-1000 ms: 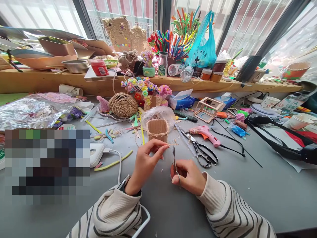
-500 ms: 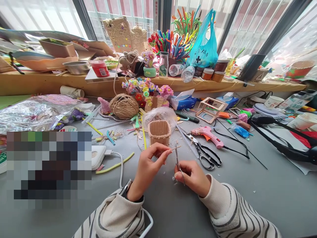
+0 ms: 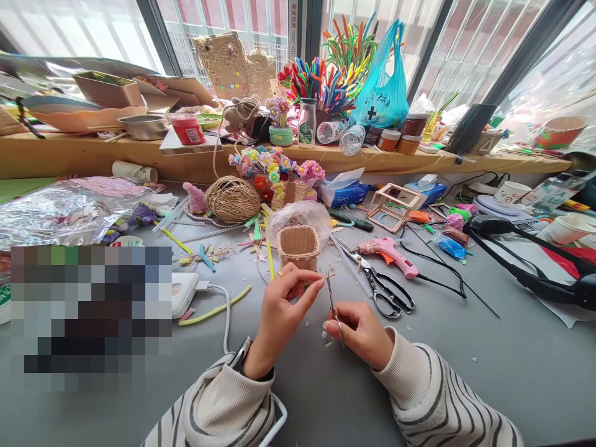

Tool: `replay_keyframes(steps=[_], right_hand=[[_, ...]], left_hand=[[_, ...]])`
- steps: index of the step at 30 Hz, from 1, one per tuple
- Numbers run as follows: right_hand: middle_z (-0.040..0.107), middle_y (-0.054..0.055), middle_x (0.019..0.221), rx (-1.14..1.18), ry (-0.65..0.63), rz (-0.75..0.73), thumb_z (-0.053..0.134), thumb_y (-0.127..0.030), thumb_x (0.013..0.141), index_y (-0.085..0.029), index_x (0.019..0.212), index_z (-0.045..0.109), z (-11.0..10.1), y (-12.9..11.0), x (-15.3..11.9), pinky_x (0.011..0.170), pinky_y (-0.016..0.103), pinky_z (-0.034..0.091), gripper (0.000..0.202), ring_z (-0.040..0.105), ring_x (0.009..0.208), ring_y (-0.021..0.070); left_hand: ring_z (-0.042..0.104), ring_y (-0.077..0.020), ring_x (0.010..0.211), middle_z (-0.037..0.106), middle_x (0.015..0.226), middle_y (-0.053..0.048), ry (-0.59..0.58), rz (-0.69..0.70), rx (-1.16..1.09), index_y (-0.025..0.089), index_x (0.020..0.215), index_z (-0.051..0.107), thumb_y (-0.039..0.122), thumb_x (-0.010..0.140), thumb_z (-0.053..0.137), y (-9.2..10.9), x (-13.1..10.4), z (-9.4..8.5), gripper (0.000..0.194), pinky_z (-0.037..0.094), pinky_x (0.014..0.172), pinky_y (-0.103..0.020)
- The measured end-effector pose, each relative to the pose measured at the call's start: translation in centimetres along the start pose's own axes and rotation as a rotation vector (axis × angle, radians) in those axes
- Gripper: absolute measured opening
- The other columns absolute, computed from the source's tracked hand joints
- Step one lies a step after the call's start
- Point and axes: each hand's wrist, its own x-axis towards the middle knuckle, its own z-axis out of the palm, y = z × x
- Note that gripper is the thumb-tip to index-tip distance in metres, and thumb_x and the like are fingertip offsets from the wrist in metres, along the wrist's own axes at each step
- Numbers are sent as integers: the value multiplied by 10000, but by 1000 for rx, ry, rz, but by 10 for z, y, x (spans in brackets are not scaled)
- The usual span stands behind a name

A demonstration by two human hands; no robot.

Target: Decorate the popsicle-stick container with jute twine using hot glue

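Note:
My left hand pinches a small thin piece between thumb and fingertips; it looks like a short bit of twine or stick. My right hand is closed on small metal scissors, which point upward with their blades beside the thin piece. Just beyond my left hand stands a small square basket with a twine rim. Behind that basket lies a clear plastic bag.
Large black-handled scissors and a pink glue gun lie right of the basket. A twine ball sits behind, to the left. A white power bank with a cable is left of my left hand. Black straps lie far right.
My left hand has shifted very slightly, and the small scissors have moved a little to the left, their blades now closer together. The whole view has shifted slightly.

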Motion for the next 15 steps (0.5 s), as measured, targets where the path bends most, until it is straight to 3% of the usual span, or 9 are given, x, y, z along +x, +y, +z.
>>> replay_keyframes(steps=[15], right_hand=[[312, -54, 434, 0, -16, -13, 465, -659, 655, -174, 478, 371, -4, 2, 0, 429, 225, 194, 525, 249, 441, 59]], left_hand=[[337, -69, 516, 397, 575, 41, -46, 43, 49, 164, 724, 618, 240, 748, 575, 0, 1, -5, 91, 294, 486, -196]])
